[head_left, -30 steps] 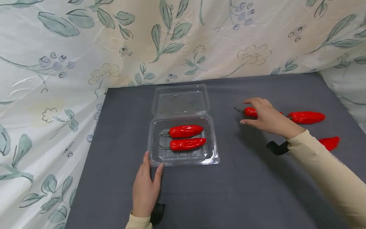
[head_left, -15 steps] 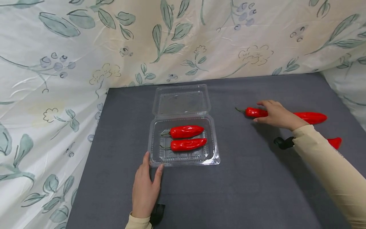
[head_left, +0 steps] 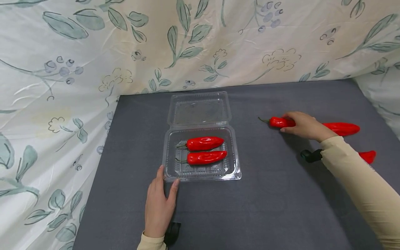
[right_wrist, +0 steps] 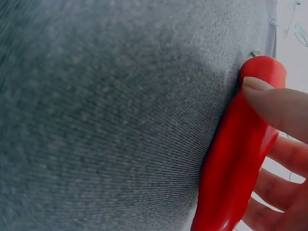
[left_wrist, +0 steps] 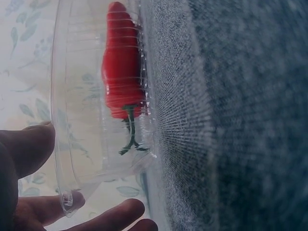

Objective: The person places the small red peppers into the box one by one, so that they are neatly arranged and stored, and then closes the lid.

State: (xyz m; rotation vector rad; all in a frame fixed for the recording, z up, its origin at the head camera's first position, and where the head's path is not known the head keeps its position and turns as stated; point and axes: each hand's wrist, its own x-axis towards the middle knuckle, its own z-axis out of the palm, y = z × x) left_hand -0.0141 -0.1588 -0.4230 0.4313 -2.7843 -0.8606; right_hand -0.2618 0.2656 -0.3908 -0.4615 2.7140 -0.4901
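Note:
My right hand [head_left: 307, 126] grips a red chili pepper [head_left: 278, 122] lying on the grey cloth, its green stem pointing left. In the right wrist view the thumb presses one side of this pepper [right_wrist: 231, 159] and the fingers lie along the other. At the front left corner of a clear plastic clamshell box [head_left: 212, 179], my left hand [head_left: 159, 208] touches the rim with fairly straight fingers. Two red peppers, an upper one [head_left: 204, 143] and a lower one [head_left: 206, 158], lie side by side in the box. Its lid [head_left: 200, 109] is folded back.
Behind my right hand, partly hidden, lies another red pepper [head_left: 345, 129]. One more pepper [head_left: 368, 157] shows past the right sleeve [head_left: 347, 170]. A leaf-patterned curtain [head_left: 237, 41] hangs along the back edge of the grey-covered table [head_left: 243, 215].
My right hand has moved right and down onto the pepper, its fingers and thumb closing round it. The left hand and box have stayed in place.

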